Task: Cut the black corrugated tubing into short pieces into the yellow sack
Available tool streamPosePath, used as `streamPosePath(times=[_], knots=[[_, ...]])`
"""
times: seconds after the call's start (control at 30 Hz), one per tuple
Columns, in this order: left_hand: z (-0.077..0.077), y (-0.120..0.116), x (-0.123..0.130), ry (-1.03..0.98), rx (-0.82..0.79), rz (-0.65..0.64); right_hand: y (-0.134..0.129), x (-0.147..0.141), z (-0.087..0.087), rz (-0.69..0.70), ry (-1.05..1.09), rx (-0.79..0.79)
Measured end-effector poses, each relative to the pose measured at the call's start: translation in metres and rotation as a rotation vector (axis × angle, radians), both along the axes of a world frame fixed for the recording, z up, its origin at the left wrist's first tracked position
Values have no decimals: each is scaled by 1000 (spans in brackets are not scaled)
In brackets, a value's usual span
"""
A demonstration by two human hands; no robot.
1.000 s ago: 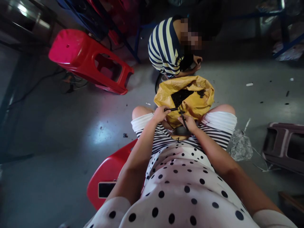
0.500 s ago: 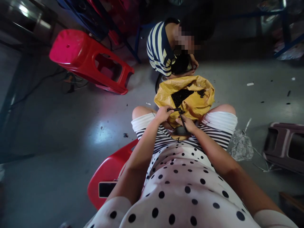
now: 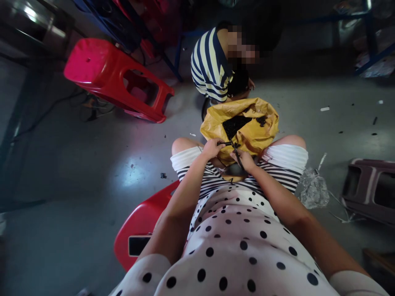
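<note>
Vs. prev. frame, co-worker's hand (image 3: 252, 84) has shifted, now mostly hidden; own hands approx. same spot. L hand (image 3: 211, 148) grips black rod (image 3: 225, 144), R hand (image 3: 246, 160) grips dark tool (image 3: 238, 159) at rod's end, over near side of yellow sack (image 3: 256, 139): prob. tool-on-rod step, calls for steady L hold, careful R squeeze. No legible brands, labels or txt.

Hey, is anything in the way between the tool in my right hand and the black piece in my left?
Nothing visible: the dark tool in your right hand points toward the black piece in your left hand, over the near side of the yellow bag.
</note>
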State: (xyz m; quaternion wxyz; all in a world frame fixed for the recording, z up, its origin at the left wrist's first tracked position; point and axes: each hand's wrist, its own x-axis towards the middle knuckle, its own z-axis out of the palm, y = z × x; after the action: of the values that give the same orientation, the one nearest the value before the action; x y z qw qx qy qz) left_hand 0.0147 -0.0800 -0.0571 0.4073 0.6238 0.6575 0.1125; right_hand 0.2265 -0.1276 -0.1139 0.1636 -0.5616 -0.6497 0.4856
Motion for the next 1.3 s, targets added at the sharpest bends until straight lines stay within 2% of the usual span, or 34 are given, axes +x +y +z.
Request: streamPosePath(times=[0.27, 0.47, 0.63, 0.73, 0.87, 1.0, 1.3], knots=[[-6, -1, -1, -56, 35, 139, 1, 0, 11, 14, -26, -100], [-7, 0, 4, -76, 55, 191, -1, 0, 8, 4, 5, -150], [-3, 0, 7, -92, 70, 188, -4, -1, 5, 13, 45, -149], [-2, -1, 8, -114, 62, 136, -4, -1, 5, 13, 57, -152], [-5, -3, 11, -126, 30, 74, -2, -1, 3, -4, 37, -134], [-9, -4, 13, -139, 6, 75, 0, 0, 3, 20, 27, -83], [-13, -9, 9, -153, -146, 312, 2, 1, 3, 33, -35, -3]])
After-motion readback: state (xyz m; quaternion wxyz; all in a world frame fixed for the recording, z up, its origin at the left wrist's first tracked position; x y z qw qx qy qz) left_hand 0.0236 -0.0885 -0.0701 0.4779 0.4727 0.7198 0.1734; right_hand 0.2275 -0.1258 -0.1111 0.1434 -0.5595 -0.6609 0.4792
